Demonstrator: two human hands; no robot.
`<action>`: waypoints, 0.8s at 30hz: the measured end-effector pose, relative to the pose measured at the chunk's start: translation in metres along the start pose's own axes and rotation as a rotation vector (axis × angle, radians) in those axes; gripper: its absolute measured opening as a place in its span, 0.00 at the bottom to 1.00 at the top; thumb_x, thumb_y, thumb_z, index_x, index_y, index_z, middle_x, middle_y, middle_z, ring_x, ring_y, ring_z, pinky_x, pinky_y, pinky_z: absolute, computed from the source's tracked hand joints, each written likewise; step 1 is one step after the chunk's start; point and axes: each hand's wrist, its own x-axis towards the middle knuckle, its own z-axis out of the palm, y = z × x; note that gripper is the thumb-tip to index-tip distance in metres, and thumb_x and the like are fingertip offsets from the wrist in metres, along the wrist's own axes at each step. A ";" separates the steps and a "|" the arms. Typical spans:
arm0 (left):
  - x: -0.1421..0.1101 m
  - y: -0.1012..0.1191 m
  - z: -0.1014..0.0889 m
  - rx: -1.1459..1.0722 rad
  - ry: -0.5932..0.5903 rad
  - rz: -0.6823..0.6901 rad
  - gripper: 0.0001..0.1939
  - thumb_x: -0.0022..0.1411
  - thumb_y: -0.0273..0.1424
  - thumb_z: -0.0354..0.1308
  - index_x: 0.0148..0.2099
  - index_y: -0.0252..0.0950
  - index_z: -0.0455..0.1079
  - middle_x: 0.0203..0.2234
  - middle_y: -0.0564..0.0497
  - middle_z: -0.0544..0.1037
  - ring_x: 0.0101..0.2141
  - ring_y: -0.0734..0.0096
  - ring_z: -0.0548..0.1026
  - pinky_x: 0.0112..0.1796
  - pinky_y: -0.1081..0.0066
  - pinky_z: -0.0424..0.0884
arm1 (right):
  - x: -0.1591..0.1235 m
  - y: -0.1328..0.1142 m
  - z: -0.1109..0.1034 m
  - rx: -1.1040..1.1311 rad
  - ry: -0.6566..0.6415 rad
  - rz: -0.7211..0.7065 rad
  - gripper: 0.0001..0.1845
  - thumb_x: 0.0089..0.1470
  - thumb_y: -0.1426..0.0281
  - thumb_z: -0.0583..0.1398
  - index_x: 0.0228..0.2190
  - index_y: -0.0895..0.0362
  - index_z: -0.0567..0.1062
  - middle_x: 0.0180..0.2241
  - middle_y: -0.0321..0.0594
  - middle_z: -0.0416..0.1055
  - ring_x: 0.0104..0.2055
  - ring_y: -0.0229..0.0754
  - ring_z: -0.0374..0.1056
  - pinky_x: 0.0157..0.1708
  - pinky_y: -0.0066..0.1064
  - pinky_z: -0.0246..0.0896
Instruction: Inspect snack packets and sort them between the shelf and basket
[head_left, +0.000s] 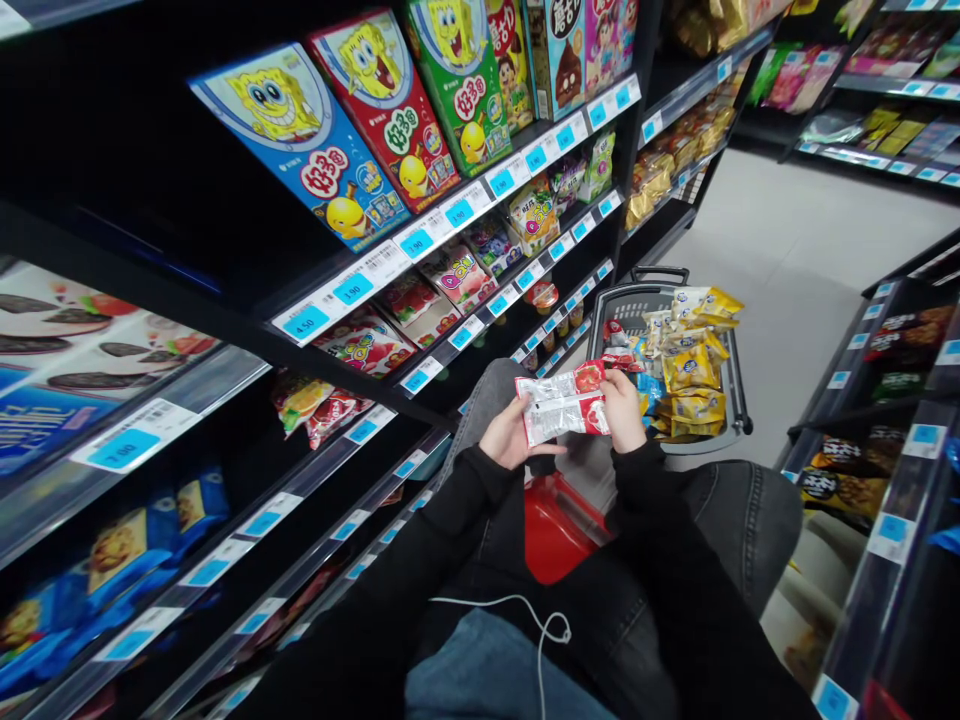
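A red and silver-white snack packet is stretched level between my two hands, above my lap. My left hand grips its left end, with the thumb on top. On the right end, my right hand is closed around the packet's edge. The printed panel facing up is too small to read. Just beyond the hands stands a grey shopping basket, filled with yellow snack bags and a few blue and red packets. Below the packet, a red plastic surface shows between my knees.
Shelves on the left hold cartoon snack boxes, gummy candy bags and blue biscuit packs. Price tags line the shelf edges. A low rack runs along the right. Pale floor tiles stretch ahead. A white cord lies over my lap.
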 end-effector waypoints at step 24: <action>0.000 0.001 -0.007 0.206 -0.001 -0.009 0.22 0.49 0.23 0.58 0.49 0.30 0.64 0.38 0.38 0.76 0.36 0.50 0.75 0.29 0.51 0.74 | -0.009 -0.013 -0.009 0.439 -0.508 0.330 0.18 0.26 0.78 0.60 0.28 0.57 0.73 0.27 0.35 0.75 0.33 0.44 0.70 0.38 0.35 0.62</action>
